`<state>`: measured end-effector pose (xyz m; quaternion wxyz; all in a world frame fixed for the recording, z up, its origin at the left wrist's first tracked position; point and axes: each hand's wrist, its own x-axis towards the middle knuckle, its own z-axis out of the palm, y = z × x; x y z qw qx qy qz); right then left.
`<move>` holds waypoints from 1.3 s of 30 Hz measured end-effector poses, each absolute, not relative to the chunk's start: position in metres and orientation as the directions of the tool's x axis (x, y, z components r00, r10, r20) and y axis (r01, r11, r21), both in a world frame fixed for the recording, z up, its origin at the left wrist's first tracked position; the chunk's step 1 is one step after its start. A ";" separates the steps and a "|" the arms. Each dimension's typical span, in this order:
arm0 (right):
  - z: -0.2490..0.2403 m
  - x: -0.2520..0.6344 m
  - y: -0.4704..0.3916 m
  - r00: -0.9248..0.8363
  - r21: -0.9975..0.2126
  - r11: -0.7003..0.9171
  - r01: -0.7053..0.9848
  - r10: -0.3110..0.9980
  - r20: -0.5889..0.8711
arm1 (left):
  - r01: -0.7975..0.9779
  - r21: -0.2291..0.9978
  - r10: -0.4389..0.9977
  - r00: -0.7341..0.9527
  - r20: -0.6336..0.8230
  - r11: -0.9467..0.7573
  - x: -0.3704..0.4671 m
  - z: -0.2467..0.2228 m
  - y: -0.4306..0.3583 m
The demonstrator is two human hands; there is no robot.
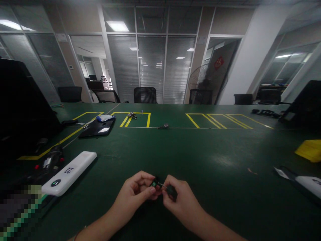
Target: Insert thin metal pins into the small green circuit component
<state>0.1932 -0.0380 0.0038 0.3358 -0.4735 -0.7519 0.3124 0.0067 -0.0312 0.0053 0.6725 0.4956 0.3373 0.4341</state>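
Observation:
Near the front middle of the table, my left hand (pixel 136 189) pinches a small black part with a green circuit board (pixel 154 184) between thumb and fingers. Close beside it on the right, my right hand (pixel 180 197) is closed round the dark handle of what looks like a small screwdriver (pixel 171 191). Its thin metal shaft points left and reaches the black part. Whether the tip sits in a screw is too small to tell. Both hands are held just above the green table (pixel 140 150).
A white power bank (pixel 72 172) marked 22 lies at left, beside dark cabled gear (pixel 51 159). Farther back are a black tablet-like slab (pixel 96 128) and small metal pieces (pixel 132 115). At right are another white device (pixel 309 185) and a yellow object (pixel 309 150). Dark monitors flank both sides.

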 end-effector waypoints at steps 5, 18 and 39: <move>0.005 0.192 -0.038 -0.270 -0.814 0.290 0.503 0.948 0.171 | -0.249 0.959 0.923 0.384 -0.029 0.134 0.007 0.005 -0.032; 0.006 0.199 -0.035 -0.211 -0.852 0.256 0.457 0.962 0.176 | 0.003 1.000 0.965 0.264 -0.004 0.004 0.002 0.015 -0.031; 0.009 0.195 -0.039 -0.322 -0.616 0.422 0.665 0.906 0.274 | 0.081 0.994 0.969 0.239 0.056 -0.078 0.000 0.011 -0.025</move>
